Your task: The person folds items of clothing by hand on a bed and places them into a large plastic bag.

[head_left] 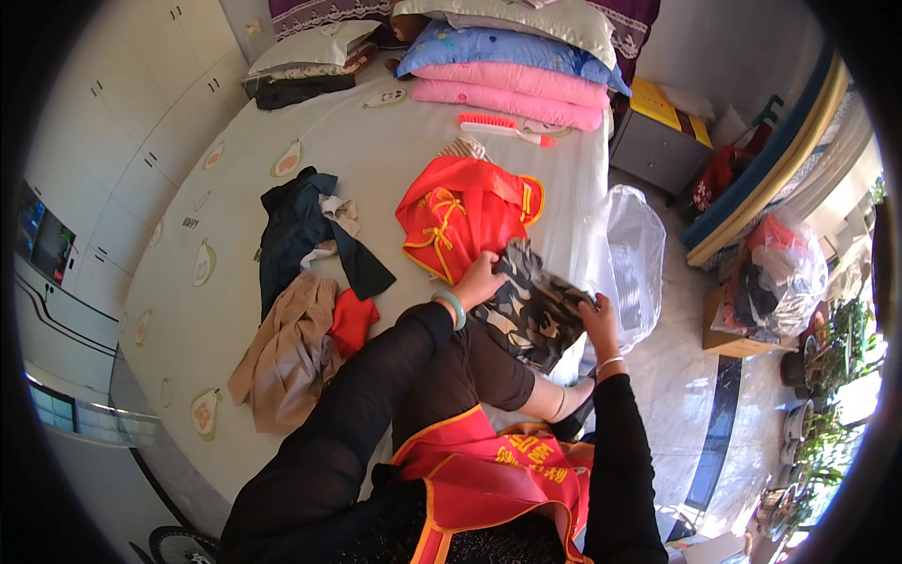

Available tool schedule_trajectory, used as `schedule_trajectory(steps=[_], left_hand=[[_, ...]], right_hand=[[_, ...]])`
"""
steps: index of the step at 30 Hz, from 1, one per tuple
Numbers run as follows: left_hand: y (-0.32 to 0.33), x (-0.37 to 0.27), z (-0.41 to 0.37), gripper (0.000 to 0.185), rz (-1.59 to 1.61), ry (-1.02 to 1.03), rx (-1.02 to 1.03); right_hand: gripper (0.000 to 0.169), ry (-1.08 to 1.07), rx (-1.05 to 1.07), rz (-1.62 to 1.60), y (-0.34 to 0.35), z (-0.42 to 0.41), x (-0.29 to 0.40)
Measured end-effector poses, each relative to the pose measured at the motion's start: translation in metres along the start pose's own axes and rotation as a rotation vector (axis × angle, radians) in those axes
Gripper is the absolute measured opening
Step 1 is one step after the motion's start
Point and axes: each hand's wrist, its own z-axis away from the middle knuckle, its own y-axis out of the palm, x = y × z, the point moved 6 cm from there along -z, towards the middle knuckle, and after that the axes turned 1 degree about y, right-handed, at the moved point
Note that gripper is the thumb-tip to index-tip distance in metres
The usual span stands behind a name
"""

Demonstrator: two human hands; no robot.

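Observation:
Between my two hands a camouflage-print garment [528, 310] is held by its upper edge, hanging over the bed's right side. My left hand [480, 278], with a pale green bangle on the wrist, grips its left corner. The right corner is pinched in my right hand [600, 326]. Just beyond lies a red garment [465, 211] with yellow trim and knotted cord. To the left are a dark garment [296, 225], a tan garment [289, 352] and a piece of red cloth [354, 321]. A red sash or apron [507, 465] with yellow writing covers my lap.
A red-bristled bed brush [504, 129] lies before stacked pink quilts [507, 92]. A clear plastic bag [634, 261] stands against the bed's right edge. On the floor further right, a filled plastic bag [775, 275] sits on a cardboard box [733, 331], near potted plants [838, 359].

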Motion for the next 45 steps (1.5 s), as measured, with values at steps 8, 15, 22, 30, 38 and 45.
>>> schedule_trajectory(steps=[8,15,22,30,38,45], left_hand=[[-0.106,0.046,0.001,0.016,-0.085,0.184,-0.602],[-0.168,0.134,-0.016,0.050,-0.040,-0.413,-0.686],[-0.161,0.176,-0.055,0.058,0.397,-0.545,-0.586],[-0.212,0.176,-0.084,0.028,0.502,-0.435,-0.687],[-0.296,-0.100,-0.126,0.022,0.442,0.169,-0.683],[-0.377,-0.298,-0.051,0.023,0.128,0.775,-0.816]], right_hand=[[0.028,-0.408,0.217,-0.154,0.061,0.054,0.138],[0.045,-0.518,0.324,0.000,0.150,0.060,0.190],[0.051,-0.381,0.319,0.372,0.203,0.035,0.168],[0.018,-0.332,0.365,0.229,0.174,-0.009,0.199],[0.019,-0.576,-0.113,0.014,0.024,-0.166,0.330],[0.025,-0.803,-0.382,-0.065,-0.142,-0.133,0.463]])
